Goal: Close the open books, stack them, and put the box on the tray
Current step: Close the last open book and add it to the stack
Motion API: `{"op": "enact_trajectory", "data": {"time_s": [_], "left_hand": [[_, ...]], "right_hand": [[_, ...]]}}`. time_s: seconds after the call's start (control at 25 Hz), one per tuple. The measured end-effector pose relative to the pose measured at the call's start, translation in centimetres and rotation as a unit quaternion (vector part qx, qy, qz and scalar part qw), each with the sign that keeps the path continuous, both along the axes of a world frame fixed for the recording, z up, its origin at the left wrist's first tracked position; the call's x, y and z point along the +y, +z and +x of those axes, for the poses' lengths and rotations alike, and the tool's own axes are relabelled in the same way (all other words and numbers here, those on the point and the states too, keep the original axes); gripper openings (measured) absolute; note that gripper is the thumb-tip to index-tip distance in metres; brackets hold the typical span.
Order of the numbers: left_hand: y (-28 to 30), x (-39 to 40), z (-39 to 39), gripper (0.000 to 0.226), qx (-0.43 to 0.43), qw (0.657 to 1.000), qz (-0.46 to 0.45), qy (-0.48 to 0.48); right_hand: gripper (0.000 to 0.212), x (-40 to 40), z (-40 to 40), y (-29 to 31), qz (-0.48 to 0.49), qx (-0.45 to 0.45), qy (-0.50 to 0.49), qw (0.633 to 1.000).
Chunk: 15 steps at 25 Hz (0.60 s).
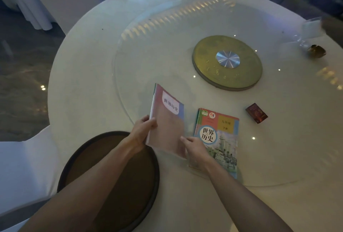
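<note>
A pink-covered book (168,120) is raised off the table and tilted, blurred by motion. My left hand (143,129) grips its left edge, and my right hand (194,148) pinches its lower right corner. Just to the right, a second book (220,133) with a green and orange cover lies closed and flat on the glass; my right hand covers its lower left part. A small dark red box (256,113) rests on the glass further right, apart from both hands. The round dark brown tray (154,181) sits at the table's near left edge, under my left forearm.
A glass turntable (148,55) covers the round white table, with a gold hub disc (227,63) at its middle. At the far right edge lie crinkled clear plastic (310,29) and a small dark object (317,50). White-covered chairs stand at the left.
</note>
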<state>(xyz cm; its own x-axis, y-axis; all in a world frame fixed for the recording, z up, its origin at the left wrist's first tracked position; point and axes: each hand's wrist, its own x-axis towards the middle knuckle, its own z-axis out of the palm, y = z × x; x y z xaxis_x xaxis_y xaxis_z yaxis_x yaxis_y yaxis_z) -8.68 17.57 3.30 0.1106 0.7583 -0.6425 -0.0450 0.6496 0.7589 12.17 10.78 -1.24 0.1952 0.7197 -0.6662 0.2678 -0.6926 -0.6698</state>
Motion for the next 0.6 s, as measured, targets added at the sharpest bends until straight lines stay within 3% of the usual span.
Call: {"op": "enact_trajectory", "data": {"time_s": [0.08, 0.16, 0.24, 0.36, 0.48, 0.6], "left_hand": [[1.7, 0.4, 0.8, 0.032, -0.048, 0.999, -0.006, -0.003], [3.1, 0.6, 2.0, 0.034, -0.073, 0.996, 0.010, -0.041], [3.8, 0.7, 3.5, 0.038, -0.081, 0.993, 0.038, -0.079], [3.7, 0.6, 6.3, 0.042, -0.058, 0.988, 0.075, -0.121], [2.1, -0.1, 9.5, 0.009, 0.026, 0.985, 0.098, -0.139], [-1.0, -1.4, 12.5, 0.009, 0.120, 0.970, 0.076, -0.197]], "right_hand": [[0.029, 0.5, 1.0, 0.9, -0.009, 0.135, -0.109, 0.985], [0.021, 0.7, 2.5, 1.8, 0.009, 0.259, -0.200, 0.945], [0.012, 0.6, 4.6, 2.4, 0.041, 0.287, -0.245, 0.925], [0.014, 0.0, 8.7, 3.7, 0.062, 0.241, -0.287, 0.925], [0.011, -1.3, 12.6, 4.4, 0.072, 0.152, -0.278, 0.946], [0.020, -2.9, 15.7, 3.7, 0.066, 0.049, -0.275, 0.958]]}}
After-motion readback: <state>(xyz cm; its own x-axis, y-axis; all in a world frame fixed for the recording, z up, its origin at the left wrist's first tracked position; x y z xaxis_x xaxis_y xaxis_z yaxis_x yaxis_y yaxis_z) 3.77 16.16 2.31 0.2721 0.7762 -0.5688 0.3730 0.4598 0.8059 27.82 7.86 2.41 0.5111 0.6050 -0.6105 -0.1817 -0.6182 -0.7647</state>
